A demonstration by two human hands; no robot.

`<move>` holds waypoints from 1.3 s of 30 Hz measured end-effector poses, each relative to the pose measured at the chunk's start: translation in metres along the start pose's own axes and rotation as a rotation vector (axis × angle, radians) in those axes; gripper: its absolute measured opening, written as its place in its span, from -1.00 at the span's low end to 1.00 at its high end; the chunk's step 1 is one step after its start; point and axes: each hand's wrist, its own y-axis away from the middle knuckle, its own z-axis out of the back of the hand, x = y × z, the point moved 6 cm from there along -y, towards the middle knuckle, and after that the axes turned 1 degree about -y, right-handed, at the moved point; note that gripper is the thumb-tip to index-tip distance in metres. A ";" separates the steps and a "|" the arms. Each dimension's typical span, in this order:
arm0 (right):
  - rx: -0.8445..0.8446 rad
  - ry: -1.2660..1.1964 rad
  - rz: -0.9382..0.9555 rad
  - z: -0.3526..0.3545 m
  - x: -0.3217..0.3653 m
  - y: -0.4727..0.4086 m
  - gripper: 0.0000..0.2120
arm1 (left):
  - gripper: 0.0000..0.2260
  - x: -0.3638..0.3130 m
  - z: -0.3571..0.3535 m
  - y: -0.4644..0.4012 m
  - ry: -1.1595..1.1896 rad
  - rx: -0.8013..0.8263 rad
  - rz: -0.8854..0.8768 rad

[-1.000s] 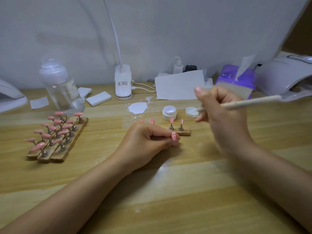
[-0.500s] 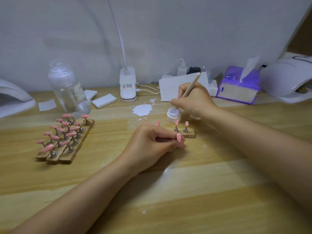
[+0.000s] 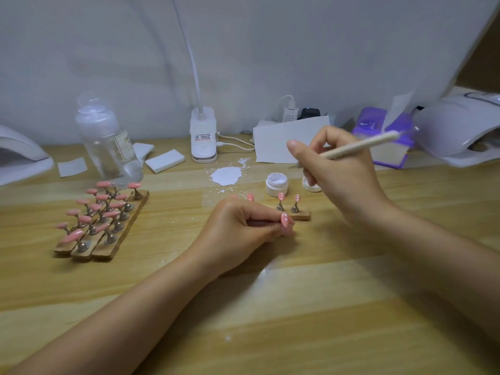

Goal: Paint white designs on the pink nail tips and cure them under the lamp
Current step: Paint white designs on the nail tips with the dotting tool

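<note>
My left hand (image 3: 240,228) rests on the table and pinches a pink nail tip (image 3: 284,220) with white dots between thumb and fingers. My right hand (image 3: 341,174) holds a thin cream brush (image 3: 359,145) above and right of it, tip pointing left near the open jar of white gel (image 3: 276,184). Just behind my left hand a small wooden holder (image 3: 303,215) carries two dotted pink tips (image 3: 281,196) on metal stands. The jar's lid (image 3: 311,186) lies partly hidden under my right hand. A curing lamp (image 3: 460,131) sits at the far right.
Three wooden strips with several plain pink tips (image 3: 100,215) lie at the left, next to a clear bottle (image 3: 108,142). A white gel smear (image 3: 226,175), a clip lamp base (image 3: 203,136), white paper (image 3: 281,143), a purple tissue pack (image 3: 384,136) and another lamp (image 3: 19,158) line the back.
My right hand dipped the brush into the jar half a second ago, then lifted it up and to the right. My left hand stayed still with the tip.
</note>
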 end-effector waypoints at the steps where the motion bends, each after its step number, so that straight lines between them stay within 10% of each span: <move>1: 0.012 -0.069 -0.008 0.002 0.002 0.012 -0.70 | -0.90 0.001 0.000 -0.001 0.007 -0.007 0.008; 7: 0.052 -0.360 -0.081 0.001 -0.003 0.054 -0.80 | -0.88 -0.001 0.000 -0.001 -0.004 -0.014 0.021; 39: 0.151 -0.287 -0.146 -0.014 -0.012 0.055 -0.61 | -0.90 0.000 -0.002 0.000 -0.128 0.017 -0.061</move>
